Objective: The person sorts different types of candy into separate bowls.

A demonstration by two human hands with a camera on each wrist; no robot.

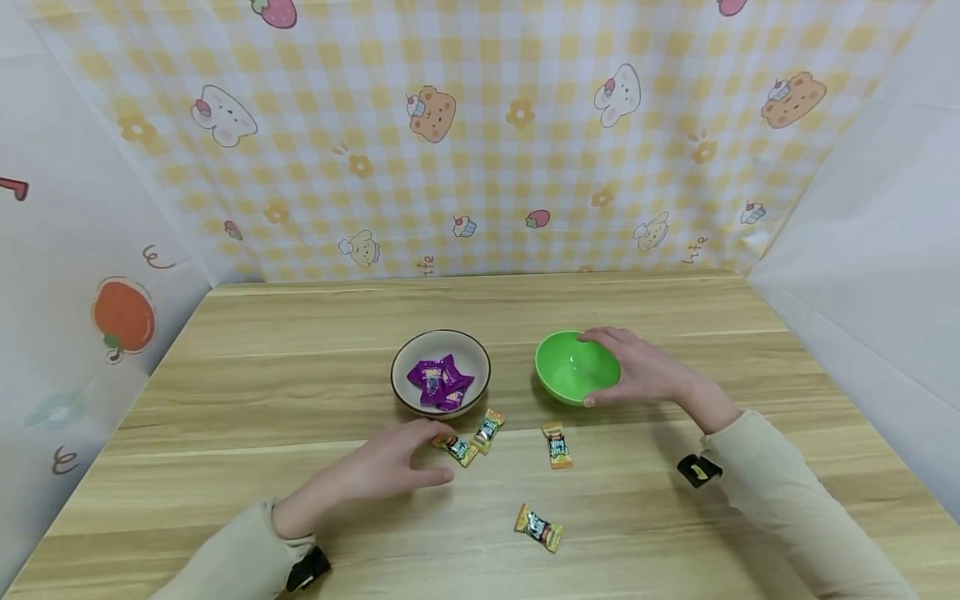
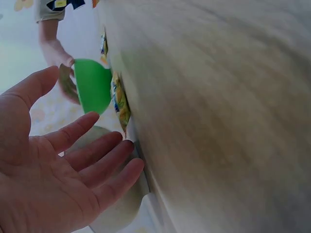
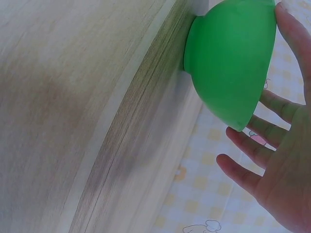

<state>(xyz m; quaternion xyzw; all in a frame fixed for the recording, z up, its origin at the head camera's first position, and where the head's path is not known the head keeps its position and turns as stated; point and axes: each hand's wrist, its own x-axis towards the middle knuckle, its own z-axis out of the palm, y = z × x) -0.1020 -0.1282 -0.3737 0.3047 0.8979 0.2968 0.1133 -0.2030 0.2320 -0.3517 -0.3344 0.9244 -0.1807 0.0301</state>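
A green bowl (image 1: pixel 573 371) stands at the right of the middle of the table. My right hand (image 1: pixel 641 367) holds it by the rim, thumb at the near side and fingers over the far side. With fingers spread and nothing in its palm, my left hand (image 2: pixel 63 170) hovers low over the table. Its fingertips are beside a yellow-wrapped candy (image 1: pixel 459 451), partly covering it in the head view. Another yellow candy (image 1: pixel 488 431) lies close to that one. A third candy (image 1: pixel 557 445) lies in front of the green bowl, and one more candy (image 1: pixel 538 527) sits nearer to me.
Left of the green bowl stands a white bowl (image 1: pixel 405 392) with a dark rim, holding several purple-wrapped candies (image 1: pixel 442 379). The wooden table (image 1: pixel 300 333) ends at a yellow checked cloth (image 1: pixel 480 167) at the back. White cloth (image 1: pixel 870 250) hangs at the right side.
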